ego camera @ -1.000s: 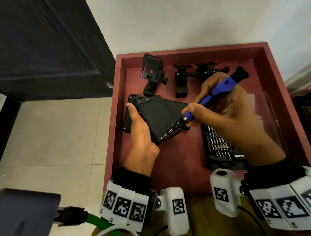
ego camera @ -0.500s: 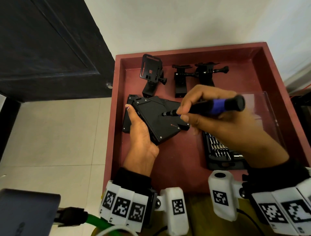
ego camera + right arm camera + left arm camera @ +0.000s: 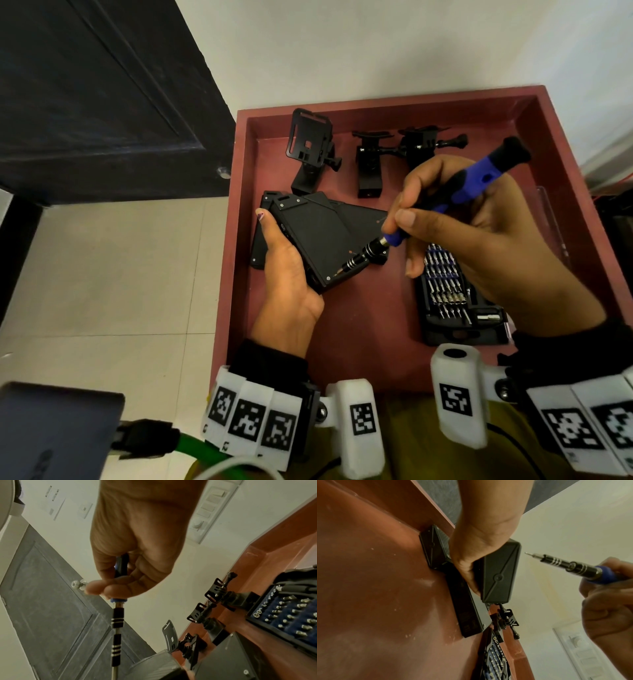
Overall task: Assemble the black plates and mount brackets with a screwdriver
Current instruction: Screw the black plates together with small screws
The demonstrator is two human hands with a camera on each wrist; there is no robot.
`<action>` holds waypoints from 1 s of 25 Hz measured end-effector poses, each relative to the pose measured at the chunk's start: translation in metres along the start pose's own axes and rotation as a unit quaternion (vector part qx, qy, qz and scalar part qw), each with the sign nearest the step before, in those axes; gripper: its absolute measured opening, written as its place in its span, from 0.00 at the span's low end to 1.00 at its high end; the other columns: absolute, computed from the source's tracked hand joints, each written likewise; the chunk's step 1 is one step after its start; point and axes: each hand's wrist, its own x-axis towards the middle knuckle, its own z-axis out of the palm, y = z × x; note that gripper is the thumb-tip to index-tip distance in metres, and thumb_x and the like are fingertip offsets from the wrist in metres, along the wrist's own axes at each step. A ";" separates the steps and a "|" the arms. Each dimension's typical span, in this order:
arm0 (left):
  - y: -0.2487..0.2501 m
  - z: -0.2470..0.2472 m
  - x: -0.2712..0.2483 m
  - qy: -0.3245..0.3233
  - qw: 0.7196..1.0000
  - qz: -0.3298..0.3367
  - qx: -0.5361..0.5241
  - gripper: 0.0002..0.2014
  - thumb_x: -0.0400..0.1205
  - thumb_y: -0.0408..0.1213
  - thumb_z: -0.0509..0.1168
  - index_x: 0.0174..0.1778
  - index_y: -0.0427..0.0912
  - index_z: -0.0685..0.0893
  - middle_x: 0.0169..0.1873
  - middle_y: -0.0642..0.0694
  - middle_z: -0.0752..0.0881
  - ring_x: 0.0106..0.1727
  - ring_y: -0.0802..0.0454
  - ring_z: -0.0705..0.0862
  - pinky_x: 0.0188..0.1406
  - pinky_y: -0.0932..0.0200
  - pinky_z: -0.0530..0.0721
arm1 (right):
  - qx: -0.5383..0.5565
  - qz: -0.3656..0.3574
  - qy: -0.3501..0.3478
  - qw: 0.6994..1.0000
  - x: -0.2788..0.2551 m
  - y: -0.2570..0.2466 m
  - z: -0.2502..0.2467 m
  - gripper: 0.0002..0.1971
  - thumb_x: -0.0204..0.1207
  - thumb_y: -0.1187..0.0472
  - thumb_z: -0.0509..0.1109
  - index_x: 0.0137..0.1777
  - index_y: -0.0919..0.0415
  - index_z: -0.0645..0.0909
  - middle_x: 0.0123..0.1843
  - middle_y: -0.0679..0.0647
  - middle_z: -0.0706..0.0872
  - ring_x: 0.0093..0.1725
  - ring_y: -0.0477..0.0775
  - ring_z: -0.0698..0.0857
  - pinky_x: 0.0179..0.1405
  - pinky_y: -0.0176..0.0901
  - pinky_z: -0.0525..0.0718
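The screwdriver [image 3: 445, 205] is swung back down from the flat, sideways pose held half a second ago, where its tip hovered over the middle of the plate. The tip is now aimed at the near corner of the top black plate [image 3: 318, 236], much as it was a second ago. In the left wrist view a clear gap is seen between tip and plate edge, so contact with the screw is not yet made; a return to driving that corner screw is judged likely.

The right hand [image 3: 479, 236] is wrapped round the blue handle, thumb and forefinger pinched near the collar, other fingers curled. The left hand [image 3: 287, 274] is clamped on the raised plate, thumb laid along its left edge, fingers curled under it as the left wrist view shows. The plate is held tilted above further black plates [image 3: 359, 216] lying on the tray floor.

Containers:
- Red tray [image 3: 376, 102]: all parts are kept inside it. Three mount brackets [image 3: 368, 164] are stood along the far wall, not yet attached.
- Bit case [image 3: 455, 308]: laid open at the right of the tray, rows of driver bits seated in it; exact count cannot be told.
- A clear lid [image 3: 548, 212] is seen beside the case, partly hidden by the right hand.
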 end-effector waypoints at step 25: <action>-0.003 -0.002 0.005 -0.010 1.000 -0.006 0.000 0.40 0.80 0.70 0.44 0.68 0.43 0.82 0.59 0.38 0.88 0.58 0.42 0.88 0.62 0.42 0.83 | -0.022 0.061 0.006 0.998 0.000 0.000 0.004 0.07 0.70 0.67 0.73 0.43 0.62 0.77 0.40 0.61 0.89 0.24 0.52 0.85 0.25 0.40 0.84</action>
